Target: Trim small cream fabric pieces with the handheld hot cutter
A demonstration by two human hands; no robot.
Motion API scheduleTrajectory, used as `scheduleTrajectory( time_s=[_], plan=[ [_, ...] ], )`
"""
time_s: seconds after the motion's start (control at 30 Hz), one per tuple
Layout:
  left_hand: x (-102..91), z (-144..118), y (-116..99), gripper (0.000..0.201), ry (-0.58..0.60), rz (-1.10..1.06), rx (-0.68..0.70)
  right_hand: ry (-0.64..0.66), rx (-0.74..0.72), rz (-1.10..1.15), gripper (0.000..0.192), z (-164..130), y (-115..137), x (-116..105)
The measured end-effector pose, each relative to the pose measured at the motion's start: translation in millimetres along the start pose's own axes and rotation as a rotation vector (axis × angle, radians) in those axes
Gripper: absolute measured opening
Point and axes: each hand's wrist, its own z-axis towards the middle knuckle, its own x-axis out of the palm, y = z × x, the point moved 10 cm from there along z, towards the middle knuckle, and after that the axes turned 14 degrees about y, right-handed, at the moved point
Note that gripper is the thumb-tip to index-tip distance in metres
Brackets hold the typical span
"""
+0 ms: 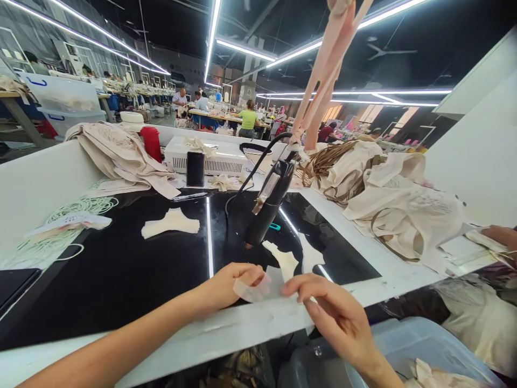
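A thin translucent sheet [264, 285] is stretched between my two hands above the near edge of the black tabletop panel [121, 285]. My left hand [242, 280] pinches its left side with curled fingers. At the sheet's right side, my right hand [335, 312] bends its fingers onto the edge, though the exact contact is partly hidden. Just beyond lie a cream cut piece [285, 260] and a white cut piece [311, 255]. A similar cream piece [170, 222] sits farther left. Above the panel, a black handheld tool [269, 202] hangs from pink fabric strips [323, 75].
Beige garments pile up at right [412, 210] and back left [121, 156]. A phone [195, 168] leans on a white box [173, 156] near a red container [151, 144]. Pale green cord [76, 213] lies left. Below right is a plastic bin [428, 334]; another person's hand [503, 237] shows above.
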Motion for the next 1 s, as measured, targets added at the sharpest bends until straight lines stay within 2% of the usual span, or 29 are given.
scheduleTrajectory(
  time_s=[0.07,0.13,0.3,0.4,0.47,0.57,0.73,1.0],
  plan=[
    [-0.1,-11,2,0.061,0.02,-0.213,-0.021,0.054,-0.007,0.034,0.016,4,0,15],
    [2.1,-20,1,0.064,0.046,-0.322,-0.039,0.096,-0.001,0.087,0.015,8,-4,29],
    [-7.5,-37,-5,0.04,0.006,-0.273,-0.036,0.151,0.069,0.274,0.014,15,-17,57],
    [-20.6,-48,-2,0.034,-0.073,-0.268,-0.049,0.033,0.259,0.525,0.015,12,-38,65],
    [-28.9,-55,0,0.032,-0.122,-0.259,-0.058,-0.048,0.422,0.702,0.024,5,-54,74],
    [-37.3,-65,-1,0.03,-0.155,-0.227,-0.069,-0.035,0.609,0.834,0.038,-2,-68,91],
    [-47.6,-77,-1,0.029,-0.19,-0.214,-0.071,0.114,0.714,0.765,0.039,-2,-76,106],
    [-67.4,-93,11,0.029,-0.264,-0.099,-0.15,0.149,0.635,0.587,0.034,13,-73,108]
  ],
)
